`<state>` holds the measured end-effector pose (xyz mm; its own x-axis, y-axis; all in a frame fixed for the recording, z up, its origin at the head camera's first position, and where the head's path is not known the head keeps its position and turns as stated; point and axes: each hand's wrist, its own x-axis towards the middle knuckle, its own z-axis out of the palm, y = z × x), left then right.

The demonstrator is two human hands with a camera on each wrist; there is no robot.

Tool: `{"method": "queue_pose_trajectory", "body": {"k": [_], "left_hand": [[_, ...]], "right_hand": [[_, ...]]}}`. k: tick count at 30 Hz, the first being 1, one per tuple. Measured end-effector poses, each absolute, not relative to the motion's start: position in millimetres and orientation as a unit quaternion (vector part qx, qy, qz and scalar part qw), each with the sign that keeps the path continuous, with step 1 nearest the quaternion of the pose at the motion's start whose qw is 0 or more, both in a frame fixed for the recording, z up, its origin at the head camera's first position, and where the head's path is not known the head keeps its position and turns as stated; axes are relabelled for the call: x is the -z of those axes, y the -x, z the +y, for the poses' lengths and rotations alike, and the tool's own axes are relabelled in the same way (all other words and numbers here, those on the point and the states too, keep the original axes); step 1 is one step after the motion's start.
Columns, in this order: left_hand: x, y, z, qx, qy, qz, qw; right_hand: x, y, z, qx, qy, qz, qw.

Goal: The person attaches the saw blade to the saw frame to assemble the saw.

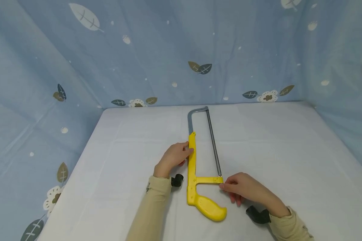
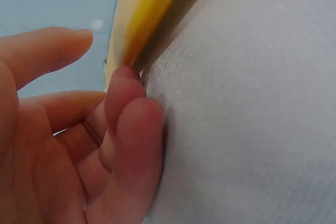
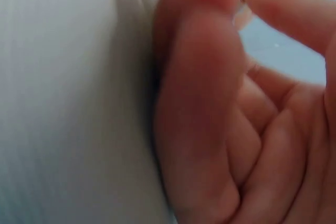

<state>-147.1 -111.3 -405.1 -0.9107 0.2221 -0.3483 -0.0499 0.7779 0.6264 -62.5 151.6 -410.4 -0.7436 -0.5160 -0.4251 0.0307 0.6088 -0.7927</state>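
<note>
A hacksaw (image 1: 192, 167) with a yellow frame and handle lies flat on the white table (image 1: 289, 150), its grey blade (image 1: 214, 144) pointing away from me. My left hand (image 1: 184, 155) rests against the left side of the yellow bar, fingertips touching it and thumb apart from it. The left wrist view shows the fingers (image 2: 123, 93) against the yellow bar (image 2: 149, 9). My right hand (image 1: 224, 186) pinches the end of the yellow crossbar where the blade attaches. The right wrist view shows only the curled right hand (image 3: 210, 103) close up on the cloth.
Blue cloth walls with leaf prints (image 1: 181, 60) enclose the table at the back and on both sides. Black wrist-mounted cameras (image 1: 177, 180) (image 1: 257, 215) sit on both beige sleeves. White tabletop stretches to the left and right of the saw.
</note>
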Motion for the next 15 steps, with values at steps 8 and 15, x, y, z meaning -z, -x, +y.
{"method": "queue_pose_trajectory", "body": {"k": [8, 15], "left_hand": [[398, 148, -112, -0.318, -0.053, 0.926, 0.196], [393, 146, -126, -0.294, -0.048, 0.939, 0.171]], "right_hand": [[402, 72, 171, 0.422, 0.181, 0.829, 0.319], [398, 80, 187, 0.389, 0.148, 0.891, 0.181]]}}
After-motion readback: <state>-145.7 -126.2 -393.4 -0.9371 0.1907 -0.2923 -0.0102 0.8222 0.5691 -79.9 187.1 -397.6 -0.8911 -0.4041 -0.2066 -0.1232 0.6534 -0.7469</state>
